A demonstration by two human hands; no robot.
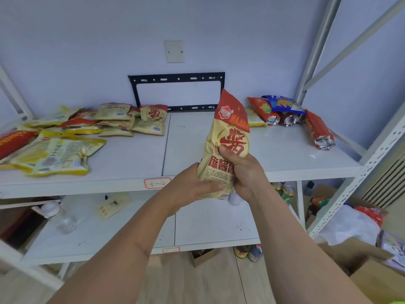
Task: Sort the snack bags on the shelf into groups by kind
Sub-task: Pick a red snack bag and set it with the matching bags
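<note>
One tan-and-red sesame snack bag (228, 141) held upright above shelf (285, 156) front edge; left hand (197, 187) and right hand (243, 172) both curled round lower half. Likely light, soft, crinkly, slippery film; best gripped low, without crushing contents. Roughly six matching bags (135, 119) at rear left; about four chip bags (291, 115) at rear right; yellow bags (59, 154) at front left, count unclear.

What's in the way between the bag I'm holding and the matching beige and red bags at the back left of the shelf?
Nothing visible. Both hands, left and right, hold the beige and red bag upright above the shelf. The white surface from there to the matching pile is bare. The yellow bags lie further left, off that path.
</note>
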